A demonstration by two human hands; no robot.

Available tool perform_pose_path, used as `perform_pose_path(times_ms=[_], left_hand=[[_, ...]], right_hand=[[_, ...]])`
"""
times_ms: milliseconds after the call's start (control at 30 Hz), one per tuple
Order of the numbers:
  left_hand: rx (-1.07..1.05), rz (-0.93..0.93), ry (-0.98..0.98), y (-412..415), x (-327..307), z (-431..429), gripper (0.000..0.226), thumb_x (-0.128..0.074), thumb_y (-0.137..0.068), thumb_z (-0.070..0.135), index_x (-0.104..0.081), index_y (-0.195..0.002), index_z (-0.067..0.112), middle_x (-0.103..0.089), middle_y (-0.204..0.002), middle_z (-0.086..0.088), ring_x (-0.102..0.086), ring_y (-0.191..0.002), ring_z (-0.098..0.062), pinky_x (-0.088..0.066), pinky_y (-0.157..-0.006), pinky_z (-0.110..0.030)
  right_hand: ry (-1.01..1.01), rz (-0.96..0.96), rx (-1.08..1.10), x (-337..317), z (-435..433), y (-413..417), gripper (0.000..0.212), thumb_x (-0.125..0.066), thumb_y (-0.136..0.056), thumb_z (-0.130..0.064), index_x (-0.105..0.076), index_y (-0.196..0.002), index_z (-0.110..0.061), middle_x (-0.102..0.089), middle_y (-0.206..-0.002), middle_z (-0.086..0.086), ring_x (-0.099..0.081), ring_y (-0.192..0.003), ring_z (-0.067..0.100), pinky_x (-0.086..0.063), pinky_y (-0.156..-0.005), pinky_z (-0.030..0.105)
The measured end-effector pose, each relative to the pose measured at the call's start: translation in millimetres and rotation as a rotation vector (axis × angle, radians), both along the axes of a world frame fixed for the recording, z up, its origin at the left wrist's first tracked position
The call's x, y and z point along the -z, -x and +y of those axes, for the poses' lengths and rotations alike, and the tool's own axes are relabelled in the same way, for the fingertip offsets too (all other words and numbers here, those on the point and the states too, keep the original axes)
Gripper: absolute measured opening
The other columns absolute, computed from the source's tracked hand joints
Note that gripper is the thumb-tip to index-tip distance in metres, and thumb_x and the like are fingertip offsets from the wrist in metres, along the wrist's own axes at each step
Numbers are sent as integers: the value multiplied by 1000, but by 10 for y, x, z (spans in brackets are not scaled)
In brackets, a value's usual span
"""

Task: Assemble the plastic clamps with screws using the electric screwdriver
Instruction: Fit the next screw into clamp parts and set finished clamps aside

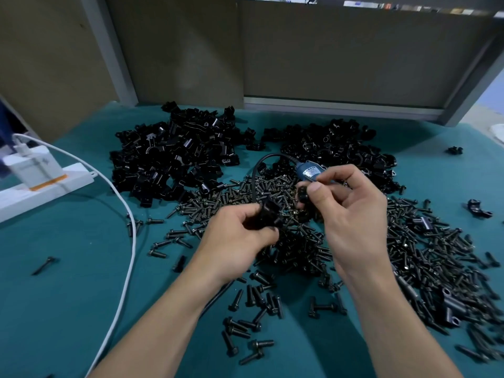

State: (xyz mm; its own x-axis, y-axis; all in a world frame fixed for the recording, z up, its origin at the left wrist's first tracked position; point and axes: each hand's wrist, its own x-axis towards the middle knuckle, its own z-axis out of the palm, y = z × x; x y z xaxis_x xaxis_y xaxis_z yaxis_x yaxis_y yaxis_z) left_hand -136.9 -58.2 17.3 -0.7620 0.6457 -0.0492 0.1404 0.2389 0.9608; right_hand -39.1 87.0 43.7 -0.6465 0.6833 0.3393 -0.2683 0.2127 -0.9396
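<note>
The left hand (240,238) curls its fingers round a black clamp (268,214) above the screws (425,249) heaped on the green bench (81,268). The right hand (351,214) grips the blue screwdriver (309,172), its thumb and fingers pinching a small black part (302,196) just beside the clamp. 2 clamp piles (177,156) lie behind.

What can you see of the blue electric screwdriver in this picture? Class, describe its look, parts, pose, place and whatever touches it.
The electric screwdriver has a blue, plastic-looking body with a pale printed label, too blurred to read. A black cable leaves its far end, loops leftward and runs down towards the person. The tool lies tilted over the heap of screws, held in the right hand, whose fingers curl round it. Its working end is hidden by the hand, so no bit can be seen.
</note>
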Motion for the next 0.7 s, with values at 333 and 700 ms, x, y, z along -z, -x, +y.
perform_pose_path(times_ms=[333,700], left_hand=[[82,19,-57,-142,-53,13,26,-64,-68,37,-65,-82,15,-60,-66,-1,-55,-63,-17,-44,-61,-49],[98,369,21,-144,-6,3,28,-62,-96,58,-63,-124,58,-72,-100,23,-67,-89,-1,-48,-73,-21]], right_hand=[[-318,-161,-37,32,-107,-15,17,-73,-92,-22,-62,-89,-35,-75,-81,-9,-73,-77,15,-59,-67,37],[-110,-200,177,124,-97,32,15,-73,-93,-24,-63,-87,-32,-74,-67,-4,-67,-60,26,-59,-62,46]])
